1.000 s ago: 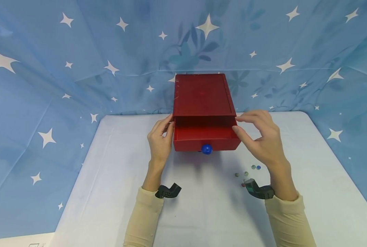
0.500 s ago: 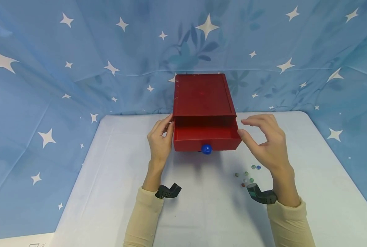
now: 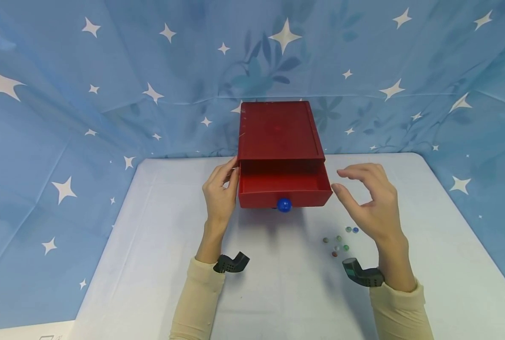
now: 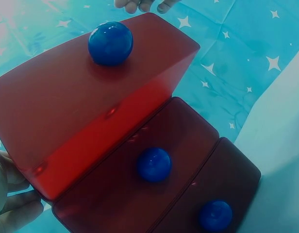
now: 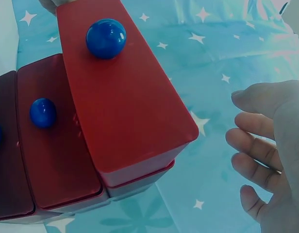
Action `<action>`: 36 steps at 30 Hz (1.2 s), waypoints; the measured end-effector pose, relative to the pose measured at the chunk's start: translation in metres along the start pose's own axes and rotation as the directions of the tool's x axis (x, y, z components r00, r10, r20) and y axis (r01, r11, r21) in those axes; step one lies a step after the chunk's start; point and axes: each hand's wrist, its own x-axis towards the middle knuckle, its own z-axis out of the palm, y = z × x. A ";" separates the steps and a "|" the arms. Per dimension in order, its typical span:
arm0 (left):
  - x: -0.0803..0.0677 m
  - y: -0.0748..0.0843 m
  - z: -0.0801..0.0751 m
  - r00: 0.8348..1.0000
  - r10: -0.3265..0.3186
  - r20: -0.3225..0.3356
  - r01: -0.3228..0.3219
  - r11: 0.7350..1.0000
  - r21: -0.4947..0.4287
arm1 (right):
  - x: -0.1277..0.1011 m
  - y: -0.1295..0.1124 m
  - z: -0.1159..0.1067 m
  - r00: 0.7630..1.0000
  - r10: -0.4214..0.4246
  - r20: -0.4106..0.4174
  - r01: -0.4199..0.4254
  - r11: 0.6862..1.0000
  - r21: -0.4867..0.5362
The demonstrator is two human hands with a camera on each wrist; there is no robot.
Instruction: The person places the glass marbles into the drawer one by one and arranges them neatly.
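A red cabinet (image 3: 278, 130) has its top drawer (image 3: 256, 200) pulled out, and the drawer's inside shows bare red in the head view. A round blue knob (image 3: 284, 205) sits on the drawer's front. Below it, both wrist views show two lower drawers pushed in, the middle one with a blue knob (image 4: 155, 165). My left hand (image 3: 220, 196) rests its fingers and thumb against the cabinet's left side, near the drawer. My right hand (image 3: 373, 203) hovers just right of the drawer, fingers loosely curved and thumb apart, holding nothing; the right wrist view shows a gap between hand and drawer.
Several small glass marbles (image 3: 339, 238), green, blue, clear and reddish, lie on the white tabletop (image 3: 278, 293) in front of the cabinet, to the right. A blue cloth (image 3: 184, 71) with white stars hangs behind the table.
My right hand has let go of the drawer's right edge and moved away to the right and slightly nearer. My left hand, cabinet and drawer have stayed put.
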 end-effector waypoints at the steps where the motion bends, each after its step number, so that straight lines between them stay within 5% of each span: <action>1: 0.000 0.000 0.000 1.000 0.002 0.000 -0.002 1.000 0.002 | -0.001 0.000 0.000 1.000 0.000 0.002 0.000 1.000 0.000; 36: -0.001 -0.001 0.001 1.000 -0.009 -0.006 0.009 1.000 -0.009 | -0.033 0.009 -0.008 0.992 0.107 0.060 -0.103 0.992 -0.069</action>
